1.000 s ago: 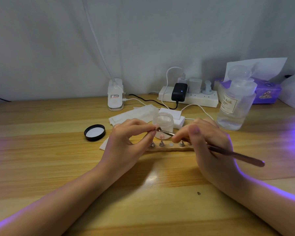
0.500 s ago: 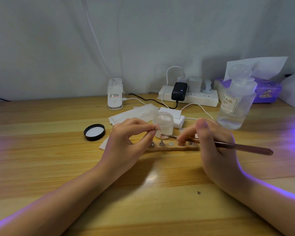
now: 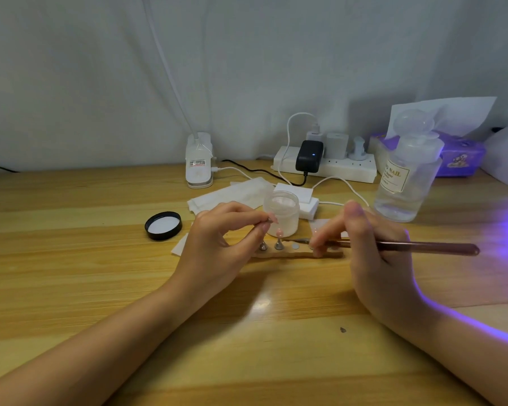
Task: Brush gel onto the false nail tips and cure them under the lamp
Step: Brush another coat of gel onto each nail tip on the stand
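Left hand [image 3: 217,244] pinches a small nail stand [image 3: 269,220]; right hand [image 3: 370,253] grips a gel brush [image 3: 417,247], wooden holder strip [image 3: 294,254] between them.

the clear bottle [image 3: 405,174] carries a cream label [image 3: 396,177] with a thin dark border; its top line ends in the capitals "nail", with one or two letters before it cut off by the bottle's curve. smaller lines under that word are too fine to read. left of the bottle, the white clip base [image 3: 199,165] bears a small sticker [image 3: 197,162] with a red band and a row of characters too blurred to make out. behind the bottle, the purple tissue box [image 3: 461,155] shows a small cartoon print, with no legible words.
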The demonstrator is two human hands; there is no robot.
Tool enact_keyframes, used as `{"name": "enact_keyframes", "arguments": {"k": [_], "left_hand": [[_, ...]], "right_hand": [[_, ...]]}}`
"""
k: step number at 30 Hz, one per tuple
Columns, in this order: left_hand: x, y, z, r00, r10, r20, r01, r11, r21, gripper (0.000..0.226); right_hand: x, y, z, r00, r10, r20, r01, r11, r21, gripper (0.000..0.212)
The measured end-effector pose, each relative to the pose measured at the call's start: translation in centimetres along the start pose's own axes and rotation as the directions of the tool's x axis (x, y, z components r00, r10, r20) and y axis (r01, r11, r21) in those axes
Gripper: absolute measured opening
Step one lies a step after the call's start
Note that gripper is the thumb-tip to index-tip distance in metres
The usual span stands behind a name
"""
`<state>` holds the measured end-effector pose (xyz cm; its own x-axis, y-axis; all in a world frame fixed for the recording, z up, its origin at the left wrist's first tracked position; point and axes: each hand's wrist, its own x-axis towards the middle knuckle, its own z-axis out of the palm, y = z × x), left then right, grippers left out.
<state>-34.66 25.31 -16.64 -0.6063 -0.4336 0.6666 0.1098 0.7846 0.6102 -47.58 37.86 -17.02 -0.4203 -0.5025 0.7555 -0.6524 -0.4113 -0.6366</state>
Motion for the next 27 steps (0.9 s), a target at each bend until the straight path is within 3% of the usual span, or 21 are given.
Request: {"name": "enact_keyframes", "arguments": {"k": [4, 6, 12, 19, 24, 27], "left_hand": [[-0.01, 0.03, 0.03, 1.0, 0.0, -0.002, 0.0, 1.0, 0.006, 0.024], [-0.02, 0.01, 0.08, 1.0, -0.003, -0.004, 0.003, 1.0, 0.006, 0.024], [-0.01, 0.02, -0.03, 1.0, -0.026, 0.005, 0.026, 1.0, -0.016, 0.023], [0.02, 0.06, 0.04, 1.0, -0.023, 0.001, 0.023, 1.0, -0.016, 0.025], [-0.02, 0.04, -0.01, 0.999, -0.035, 0.0, 0.035, 0.999, -0.01, 0.024], [-0.01, 0.08, -0.01, 0.999, -0.039, 0.005, 0.039, 0.999, -0.019, 0.023]], "right_hand": [[0.25, -0.21, 0.59, 0.993, -0.115, 0.03, 0.116, 0.99, -0.076, 0.039], [0.3, -0.09, 0.83, 0.989, -0.134, 0.066, 0.141, 0.983, -0.115, 0.046], [-0.06, -0.04, 0.04, 1.0, -0.004, 0.026, 0.005, 0.999, -0.033, 0.042], [0.26, -0.27, 0.71, 0.993, -0.077, 0.085, 0.087, 0.988, -0.125, 0.035], [-0.12, -0.2, 0.16, 1.0, 0.006, 0.021, -0.005, 0.997, -0.077, 0.045], [-0.1, -0.41, 0.14, 1.0, -0.018, -0.004, 0.017, 0.998, -0.063, 0.044]]}}
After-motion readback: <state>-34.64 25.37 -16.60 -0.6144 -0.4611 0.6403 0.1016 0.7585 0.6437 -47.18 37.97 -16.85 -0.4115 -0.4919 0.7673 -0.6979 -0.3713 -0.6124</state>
